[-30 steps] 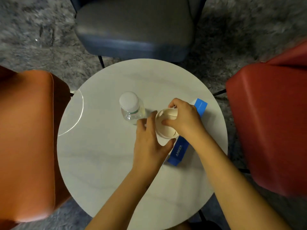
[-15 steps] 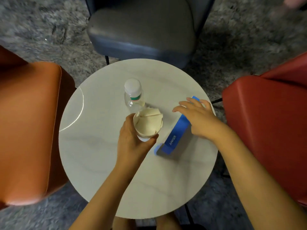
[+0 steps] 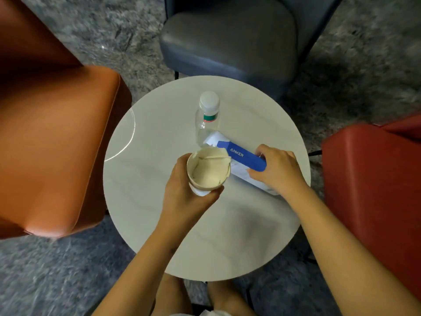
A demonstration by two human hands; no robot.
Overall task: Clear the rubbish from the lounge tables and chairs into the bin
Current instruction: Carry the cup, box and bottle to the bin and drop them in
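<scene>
My left hand [image 3: 186, 192] grips a paper cup [image 3: 208, 171] stuffed with crumpled tissue, held above the round white table [image 3: 159, 201]. My right hand [image 3: 275, 169] grips the near end of a blue and white Anker box [image 3: 241, 156], tilted up off the table just right of the cup. A clear plastic bottle [image 3: 207, 117] with a white cap stands upright behind the cup and box, untouched.
An orange chair [image 3: 57, 144] stands left of the table, a grey chair [image 3: 230, 39] behind it and a red chair [image 3: 373, 179] to the right. Grey carpet lies all around. My knees show below the table's near edge.
My right hand left the cup, reached to the blue box and took hold of it, lifting and turning it. My left hand kept the cup and raised it.
</scene>
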